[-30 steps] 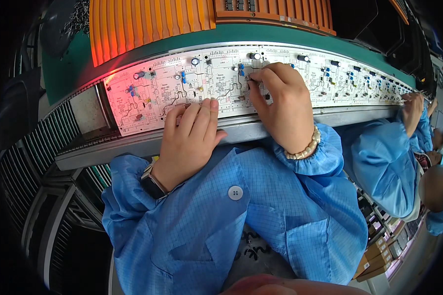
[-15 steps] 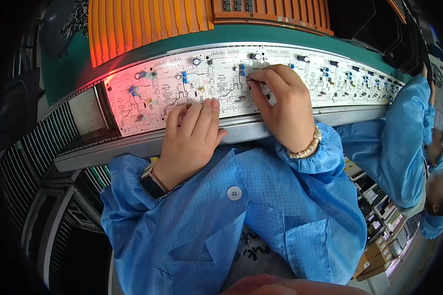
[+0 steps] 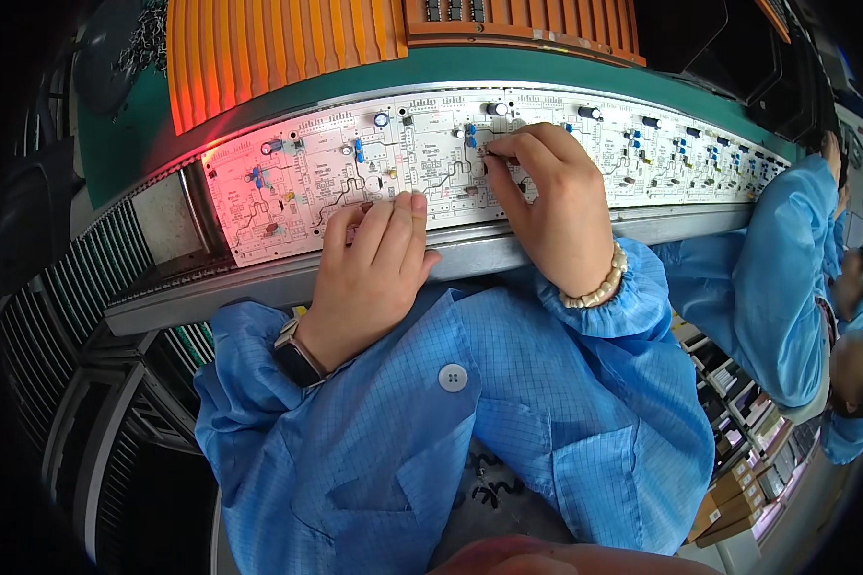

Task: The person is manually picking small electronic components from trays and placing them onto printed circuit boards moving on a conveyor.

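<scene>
A row of white circuit boards (image 3: 292,182) lies in a metal rail, bearing blue, black and yellow components. My left hand (image 3: 369,264) rests with extended fingers over the lower edge of one board, and its thumb stands off to the right. A small reddish-brown part shows beside those fingertips, and I see nothing held there. My right hand (image 3: 561,201) is closed in a pinch above the neighbouring board, thumb and forefinger nearly meeting beside blue components (image 3: 471,135). A tiny dark component (image 3: 489,155) shows at those fingertips; its exact kind is too small to tell.
Beyond the rail are an orange ribbed tray (image 3: 288,57) and a brown tray (image 3: 527,29) with black parts, on a green surface (image 3: 451,69). The metal rail edge (image 3: 470,251) runs in front of me. At right sits a co-worker in a blue sleeve (image 3: 786,278).
The boards and trays have shifted very slightly in the picture. Both hands hold almost the same places, the right still pinching over its board.
</scene>
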A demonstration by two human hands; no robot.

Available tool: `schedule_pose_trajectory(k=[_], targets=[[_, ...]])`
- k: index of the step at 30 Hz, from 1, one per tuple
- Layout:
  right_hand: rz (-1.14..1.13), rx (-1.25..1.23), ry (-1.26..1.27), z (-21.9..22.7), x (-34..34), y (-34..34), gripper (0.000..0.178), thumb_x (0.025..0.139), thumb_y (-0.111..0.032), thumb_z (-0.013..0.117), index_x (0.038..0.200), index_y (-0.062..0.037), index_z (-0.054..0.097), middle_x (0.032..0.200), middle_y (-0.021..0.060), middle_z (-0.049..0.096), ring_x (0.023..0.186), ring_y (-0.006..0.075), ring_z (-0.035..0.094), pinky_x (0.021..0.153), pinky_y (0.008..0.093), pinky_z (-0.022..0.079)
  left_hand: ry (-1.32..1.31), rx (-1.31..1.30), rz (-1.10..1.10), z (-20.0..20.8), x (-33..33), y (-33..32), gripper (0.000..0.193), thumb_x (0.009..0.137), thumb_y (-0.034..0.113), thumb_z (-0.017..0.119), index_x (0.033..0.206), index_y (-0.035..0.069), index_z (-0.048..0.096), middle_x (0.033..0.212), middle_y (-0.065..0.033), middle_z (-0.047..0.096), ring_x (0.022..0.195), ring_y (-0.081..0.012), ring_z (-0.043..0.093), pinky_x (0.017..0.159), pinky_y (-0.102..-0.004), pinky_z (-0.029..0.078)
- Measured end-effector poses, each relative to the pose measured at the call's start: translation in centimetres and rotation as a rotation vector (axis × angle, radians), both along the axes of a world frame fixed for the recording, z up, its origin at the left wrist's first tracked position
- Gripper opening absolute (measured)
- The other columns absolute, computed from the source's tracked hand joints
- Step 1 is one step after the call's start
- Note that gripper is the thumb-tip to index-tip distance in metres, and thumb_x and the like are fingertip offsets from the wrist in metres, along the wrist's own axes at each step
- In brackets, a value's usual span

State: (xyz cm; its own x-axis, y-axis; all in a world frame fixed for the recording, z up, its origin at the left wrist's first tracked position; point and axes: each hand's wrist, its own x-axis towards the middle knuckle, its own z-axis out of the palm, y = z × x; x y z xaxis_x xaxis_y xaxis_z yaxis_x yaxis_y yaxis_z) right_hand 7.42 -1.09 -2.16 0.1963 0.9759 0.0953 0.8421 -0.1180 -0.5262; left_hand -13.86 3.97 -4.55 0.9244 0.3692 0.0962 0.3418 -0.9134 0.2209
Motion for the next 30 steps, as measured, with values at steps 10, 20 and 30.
schedule_pose_trajectory(k=[10, 20, 30], targets=[[-0.020, -0.029, 0.011, 0.0, -0.1, 0.0, 0.015, 0.078, 0.001, 0.072, 0.093, 0.0001, 0.069, 0.086, 0.0132, 0.064, 0.078, 0.0296, 0.066, 0.068, 0.0356, 0.053, -0.006, -0.007, -0.001, -0.1, 0.1, 0.1, 0.052, 0.085, 0.031, 0.066, 0.122, -0.006, 0.062, 0.114, -0.0124, 0.061, 0.107, -0.0238, 0.054, 0.093, -0.0443, 0.045], [0.032, -0.034, -0.055, 0.1, 0.0, 0.2, 0.018, 0.075, 0.002, 0.072, 0.092, -0.0008, 0.068, 0.089, 0.0112, 0.064, 0.079, 0.0293, 0.062, 0.071, 0.0360, 0.051, -0.013, -0.028, -0.012, 0.1, 0.2, 0.3, 0.054, 0.084, 0.029, 0.067, 0.123, -0.008, 0.060, 0.112, -0.0123, 0.060, 0.106, -0.0240, 0.054, 0.092, -0.0439, 0.045], [0.280, -0.132, -0.671, 1.1, -2.2, -1.0, 0.037, 0.077, -0.010, 0.059, 0.107, 0.0095, 0.066, 0.100, 0.0092, 0.058, 0.089, 0.0207, 0.055, 0.084, 0.0358, 0.045, 0.000, -0.010, -0.026, 0.4, 0.6, 0.4, 0.053, 0.085, 0.030, 0.066, 0.122, -0.008, 0.060, 0.111, -0.0114, 0.060, 0.106, -0.0237, 0.054, 0.093, -0.0432, 0.044]])
